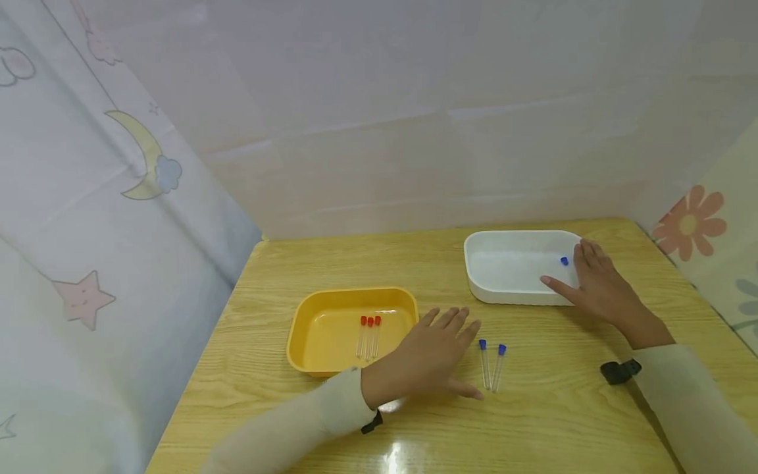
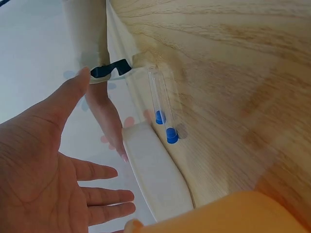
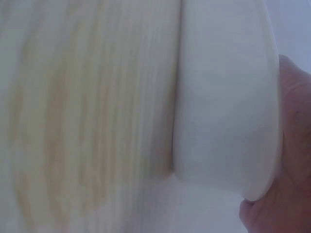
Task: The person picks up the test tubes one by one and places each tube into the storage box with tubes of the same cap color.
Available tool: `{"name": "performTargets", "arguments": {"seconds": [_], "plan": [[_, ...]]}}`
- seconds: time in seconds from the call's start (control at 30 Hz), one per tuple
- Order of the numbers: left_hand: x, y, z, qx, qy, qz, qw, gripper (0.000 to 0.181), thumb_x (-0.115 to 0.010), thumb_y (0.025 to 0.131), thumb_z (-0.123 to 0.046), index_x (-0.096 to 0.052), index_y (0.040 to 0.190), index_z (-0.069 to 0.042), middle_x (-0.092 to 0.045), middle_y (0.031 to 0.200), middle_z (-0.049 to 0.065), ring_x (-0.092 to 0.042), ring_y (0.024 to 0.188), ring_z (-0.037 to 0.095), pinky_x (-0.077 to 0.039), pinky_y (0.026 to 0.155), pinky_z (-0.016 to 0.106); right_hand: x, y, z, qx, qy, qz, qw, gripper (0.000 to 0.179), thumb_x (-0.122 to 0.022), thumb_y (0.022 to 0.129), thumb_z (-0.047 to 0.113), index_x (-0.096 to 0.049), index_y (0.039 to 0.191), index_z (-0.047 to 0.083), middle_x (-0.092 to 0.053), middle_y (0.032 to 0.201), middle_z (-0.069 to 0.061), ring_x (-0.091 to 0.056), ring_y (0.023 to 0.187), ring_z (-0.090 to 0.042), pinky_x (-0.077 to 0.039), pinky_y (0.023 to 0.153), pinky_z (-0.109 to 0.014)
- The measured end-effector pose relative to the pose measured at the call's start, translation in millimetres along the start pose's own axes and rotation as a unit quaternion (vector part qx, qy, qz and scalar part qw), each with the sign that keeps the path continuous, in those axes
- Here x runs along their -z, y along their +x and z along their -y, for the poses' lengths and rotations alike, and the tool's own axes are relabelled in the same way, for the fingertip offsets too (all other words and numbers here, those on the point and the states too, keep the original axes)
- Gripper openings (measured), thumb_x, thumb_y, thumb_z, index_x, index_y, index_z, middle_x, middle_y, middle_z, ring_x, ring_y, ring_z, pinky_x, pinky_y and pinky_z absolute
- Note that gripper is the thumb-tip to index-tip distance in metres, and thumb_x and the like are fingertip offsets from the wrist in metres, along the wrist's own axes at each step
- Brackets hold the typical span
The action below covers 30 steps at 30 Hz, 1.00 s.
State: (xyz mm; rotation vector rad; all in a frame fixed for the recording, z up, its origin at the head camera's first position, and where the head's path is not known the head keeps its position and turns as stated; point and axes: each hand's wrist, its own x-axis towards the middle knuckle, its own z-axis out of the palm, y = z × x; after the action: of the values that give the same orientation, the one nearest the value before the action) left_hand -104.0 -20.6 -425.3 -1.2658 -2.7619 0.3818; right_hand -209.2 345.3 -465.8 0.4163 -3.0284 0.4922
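Note:
My left hand hovers with fingers spread between the yellow tray and two blue-capped test tubes. Nothing lies in its palm in the left wrist view. The two clear tubes rest side by side on the table, caps toward the back. Over the right end of the white tray is my right hand, its thumb apart from its extended fingers. A blue cap shows inside that tray near the fingers; no tube can be made out with it. Three red-capped test tubes lie in the yellow tray.
The wooden table meets a pale cloth backdrop at the back. Patterned cloth hangs at the left side, and more cloth with a flower at the right. Dark straps sit at both wrists.

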Motion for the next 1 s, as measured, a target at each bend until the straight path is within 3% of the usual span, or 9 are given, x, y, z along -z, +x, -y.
{"name": "performTargets", "arguments": {"seconds": [0.27, 0.6, 1.0], "plan": [[-1.7, 5.6, -9.4, 0.030, 0.015, -0.018, 0.9993, 0.108, -0.042, 0.079, -0.092, -0.039, 0.157, -0.017, -0.040, 0.159, 0.010, -0.039, 0.145, 0.024, -0.029, 0.120, 0.046, -0.9, -0.8, 0.2, 0.001, 0.003, 0.001, 1.0000, 0.107, -0.050, 0.101, 0.058, 0.003, 0.150, -0.021, 0.019, 0.160, -0.032, 0.019, 0.149, -0.045, 0.015, 0.119, -0.055], [-4.1, 13.1, -17.6, 0.051, -0.022, 0.009, 0.9984, 0.108, -0.054, 0.077, -0.089, -0.043, 0.155, -0.014, -0.042, 0.157, 0.010, -0.039, 0.145, 0.024, -0.029, 0.120, 0.042, -2.0, 1.4, -1.0, 0.003, -0.003, -0.008, 1.0000, 0.107, -0.049, 0.101, 0.058, 0.002, 0.150, -0.021, 0.016, 0.161, -0.034, 0.018, 0.150, -0.046, 0.013, 0.119, -0.057], [-17.9, 23.7, -26.6, 0.047, -0.032, 0.018, 0.9982, 0.110, -0.057, 0.073, -0.090, -0.048, 0.150, -0.012, -0.046, 0.153, 0.011, -0.043, 0.141, 0.023, -0.031, 0.119, 0.036, 0.0, 1.2, -0.1, -0.003, -0.001, 0.006, 1.0000, 0.108, -0.048, 0.101, 0.059, 0.004, 0.150, -0.021, 0.020, 0.160, -0.032, 0.017, 0.149, -0.048, 0.013, 0.119, -0.057]]}}
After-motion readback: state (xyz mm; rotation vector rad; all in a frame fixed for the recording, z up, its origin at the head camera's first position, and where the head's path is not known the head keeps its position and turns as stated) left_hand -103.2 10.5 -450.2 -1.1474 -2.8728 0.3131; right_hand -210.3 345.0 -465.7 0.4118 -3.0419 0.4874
